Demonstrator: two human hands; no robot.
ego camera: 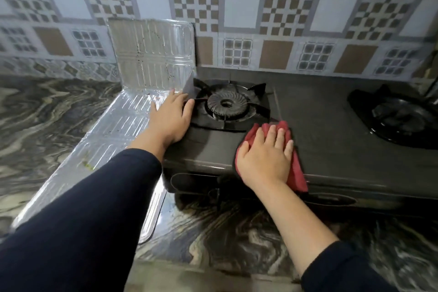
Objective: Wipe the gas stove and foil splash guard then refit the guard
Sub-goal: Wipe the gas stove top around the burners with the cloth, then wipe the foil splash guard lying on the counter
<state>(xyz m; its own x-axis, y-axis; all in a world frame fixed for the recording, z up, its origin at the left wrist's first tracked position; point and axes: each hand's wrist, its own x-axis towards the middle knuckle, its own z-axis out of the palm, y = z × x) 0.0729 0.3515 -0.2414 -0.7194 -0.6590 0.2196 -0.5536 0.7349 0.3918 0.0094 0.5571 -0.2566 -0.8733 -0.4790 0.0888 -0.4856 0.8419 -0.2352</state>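
With my right hand pressed flat, fingers spread, on the soft cloth near the stove front, and my left hand splayed empty at its left edge, the guard beside looked thin, dent-prone foil, best lifted by its rims.

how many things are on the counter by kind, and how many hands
black two-burner gas stove: 1
round black burners: 2, left burner, right burner
silver ribbed foil splash guard: 1
red wiping cloth: 1
hands: 2, left hand, right hand
total: 7
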